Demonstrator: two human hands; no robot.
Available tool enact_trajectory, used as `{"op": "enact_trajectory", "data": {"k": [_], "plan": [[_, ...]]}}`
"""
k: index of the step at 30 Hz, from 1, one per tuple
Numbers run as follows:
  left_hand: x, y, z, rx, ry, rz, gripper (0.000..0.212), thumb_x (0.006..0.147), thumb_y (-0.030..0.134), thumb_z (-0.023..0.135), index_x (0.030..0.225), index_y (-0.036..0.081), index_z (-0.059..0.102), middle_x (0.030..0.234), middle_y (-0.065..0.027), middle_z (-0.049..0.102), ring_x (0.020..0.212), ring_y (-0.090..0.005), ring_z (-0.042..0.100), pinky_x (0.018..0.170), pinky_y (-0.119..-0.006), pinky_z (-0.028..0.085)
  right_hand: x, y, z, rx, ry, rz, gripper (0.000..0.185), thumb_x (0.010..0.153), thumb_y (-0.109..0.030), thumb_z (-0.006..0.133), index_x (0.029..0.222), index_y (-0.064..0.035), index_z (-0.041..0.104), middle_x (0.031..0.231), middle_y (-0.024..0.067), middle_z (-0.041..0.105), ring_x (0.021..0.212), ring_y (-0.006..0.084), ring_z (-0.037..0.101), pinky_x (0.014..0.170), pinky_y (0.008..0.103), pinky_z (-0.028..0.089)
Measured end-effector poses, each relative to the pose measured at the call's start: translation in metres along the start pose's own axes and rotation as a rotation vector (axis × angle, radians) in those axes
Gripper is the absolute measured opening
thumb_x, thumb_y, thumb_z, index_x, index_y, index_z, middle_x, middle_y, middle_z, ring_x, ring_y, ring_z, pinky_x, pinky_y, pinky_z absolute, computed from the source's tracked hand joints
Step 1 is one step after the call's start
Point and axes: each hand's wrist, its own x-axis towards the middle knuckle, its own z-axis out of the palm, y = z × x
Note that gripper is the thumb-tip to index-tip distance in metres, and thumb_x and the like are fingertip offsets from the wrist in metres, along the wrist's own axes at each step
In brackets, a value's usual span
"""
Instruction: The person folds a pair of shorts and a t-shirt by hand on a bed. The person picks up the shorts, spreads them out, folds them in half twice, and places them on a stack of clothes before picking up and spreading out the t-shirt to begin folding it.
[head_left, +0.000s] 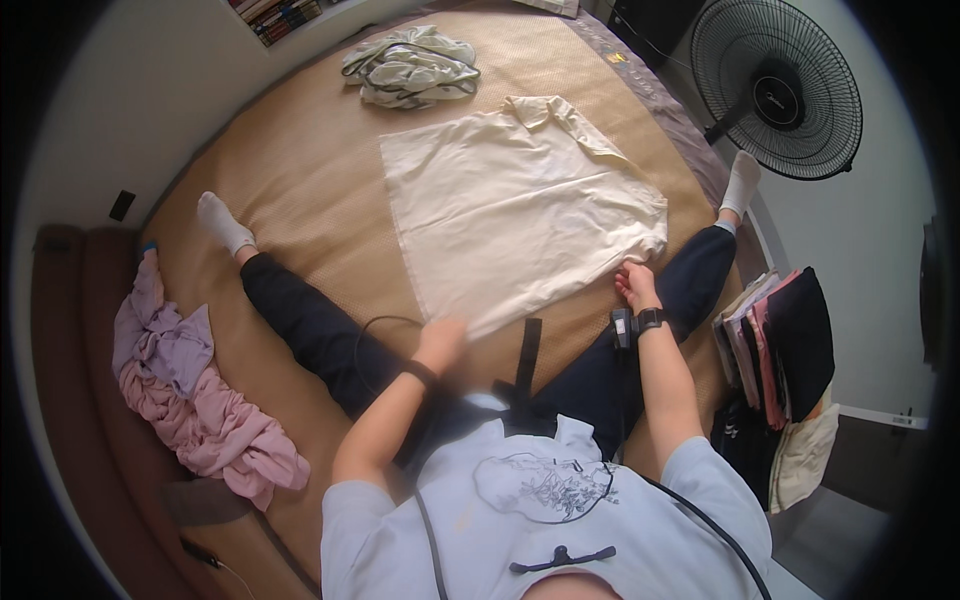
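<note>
A cream collared shirt (510, 210) lies spread on the woven mat, its collar at the far end and a long crease across it. My right hand (636, 285) pinches the shirt's near right edge, where the cloth bunches a little. At the near left corner of the shirt is my left hand (442, 341), blurred, so its fingers and any grip cannot be made out. A black device is strapped at my right wrist, and a dark band circles the left one.
Beige woven mat (315, 195) covers the bed between my outstretched legs. Beyond the shirt sits a crumpled pale green garment (412, 67). Pink and lilac clothes (210, 420) lie heaped at left. Folded clothes (780, 345) are stacked at right, below a black fan (776, 101).
</note>
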Motion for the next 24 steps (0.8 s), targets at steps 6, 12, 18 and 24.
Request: {"op": "enact_trajectory", "data": {"k": [6,12,18,24], "plan": [[-0.002,-0.005,0.004,0.059,-0.011,0.016,0.012,0.07,0.014,0.055,0.078,0.004,0.056,0.076,-0.0128,0.06,0.073,-0.0291,0.06,0.06,-0.039,0.048,-0.028,-0.024,-0.004,0.037,-0.019,-0.095,0.008,0.078,-0.014,0.051,0.077,-0.0066,0.051,0.065,0.0038,0.052,0.051,0.0139,0.056,0.041,0.0217,0.042],[-0.011,-0.003,-0.001,0.131,-0.079,0.047,0.009,0.069,0.01,0.052,0.074,0.004,0.057,0.075,-0.0126,0.059,0.072,-0.0285,0.059,0.06,-0.038,0.048,-0.053,-0.043,-0.04,-0.019,0.042,-0.12,0.008,0.076,-0.015,0.051,0.078,-0.0072,0.051,0.064,0.0014,0.051,0.051,0.0121,0.055,0.038,0.0214,0.04],[-0.021,-0.002,-0.01,0.123,0.016,0.052,0.007,0.065,0.008,0.054,0.071,0.005,0.056,0.076,-0.0114,0.056,0.075,-0.0266,0.056,0.06,-0.036,0.047,-0.074,-0.047,-0.063,-0.084,0.128,-0.17,0.011,0.077,-0.013,0.055,0.088,-0.008,0.053,0.066,0.0007,0.056,0.047,0.0072,0.052,0.039,0.017,0.04],[-0.019,0.007,-0.012,0.246,0.142,0.196,0.01,0.068,0.008,0.054,0.076,0.009,0.06,0.079,-0.008,0.056,0.075,-0.0238,0.057,0.062,-0.033,0.048,-0.069,-0.041,-0.06,-0.405,0.147,-0.236,0.027,0.073,-0.012,0.057,0.098,-0.0029,0.057,0.072,0.0064,0.06,0.046,0.0102,0.054,0.039,0.0205,0.042]]}}
